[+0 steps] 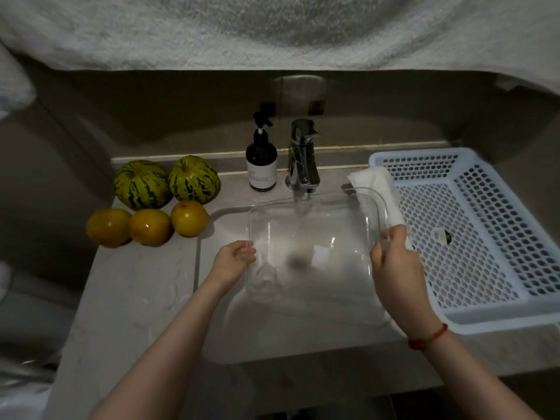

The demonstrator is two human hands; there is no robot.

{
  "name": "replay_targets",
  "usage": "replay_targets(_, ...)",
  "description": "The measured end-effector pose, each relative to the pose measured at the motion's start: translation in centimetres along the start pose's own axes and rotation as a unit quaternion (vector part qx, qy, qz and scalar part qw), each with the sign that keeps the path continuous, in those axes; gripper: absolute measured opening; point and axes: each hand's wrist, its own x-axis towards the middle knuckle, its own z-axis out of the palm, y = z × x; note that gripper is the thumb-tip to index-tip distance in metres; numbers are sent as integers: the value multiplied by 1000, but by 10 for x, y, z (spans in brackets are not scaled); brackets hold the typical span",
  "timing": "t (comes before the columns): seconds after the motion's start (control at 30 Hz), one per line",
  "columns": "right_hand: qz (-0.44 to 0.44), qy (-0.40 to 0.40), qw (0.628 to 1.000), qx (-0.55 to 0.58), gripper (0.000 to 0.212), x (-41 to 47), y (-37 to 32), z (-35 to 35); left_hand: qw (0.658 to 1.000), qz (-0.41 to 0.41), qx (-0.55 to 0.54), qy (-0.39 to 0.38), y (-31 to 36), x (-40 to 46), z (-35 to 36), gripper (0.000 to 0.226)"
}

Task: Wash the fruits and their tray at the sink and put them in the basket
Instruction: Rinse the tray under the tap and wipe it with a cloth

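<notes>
Pale stone sink (212, 344), clear rectangular glass tray (315, 225) in both hands.

Tray (315, 225) over sink (272, 338), below tap (303, 159). Bottle (261, 165) left of tap. Fruits (151, 204) on counter (127, 298) left; basket (472, 237) right, cloth (378, 189) between.

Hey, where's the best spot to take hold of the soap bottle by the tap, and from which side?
Probably round the dark soap bottle at its straight cylindrical body, from the front. It stands upright; its pump head is narrow, the tap stands close on its right, and the wall is behind, so the front is open.
</notes>
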Motion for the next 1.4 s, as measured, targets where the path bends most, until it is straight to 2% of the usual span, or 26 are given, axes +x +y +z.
replay_targets(0.17,-9,4,999,-40,17,-3,5,0,998,3,-51,42,1,1,7,25)
replay_targets(0.4,4,-5,999,-54,21,0,12,0,997,-19,-53,46,-2,0,18,26)
replay_targets(0.5,25,-35,999,-22,25,11,14,7,995,-8,-44,88,1,0,13,26)
replay_targets(0.63,49,-79,995,27,22,26,17,22,987,41,-72,135,5,-9,-6,14)
replay_targets(0.73,92,-119,986,75,16,37,18,37,986,64,-73,136,6,-17,-19,23)
replay_targets(0.87,137,-171,972,83,10,51,21,59,986,62,-115,101,10,-27,-34,31)
replay_targets(0.97,156,-198,962,108,4,56,21,72,984,62,-125,111,13,-31,-39,32)
replay_targets(1.07,157,-185,958,151,19,54,23,78,986,60,-89,126,10,-30,-40,30)
replay_targets(1.2,141,-159,966,148,24,41,31,75,988,41,-69,129,-5,-31,-37,17)
replay_targets(1.3,128,-137,974,127,19,26,38,73,986,47,-73,140,-13,-36,-30,28)
replay_targets(1.4,100,-88,978,159,11,10,40,67,982,87,-92,142,-16,-42,-28,33)
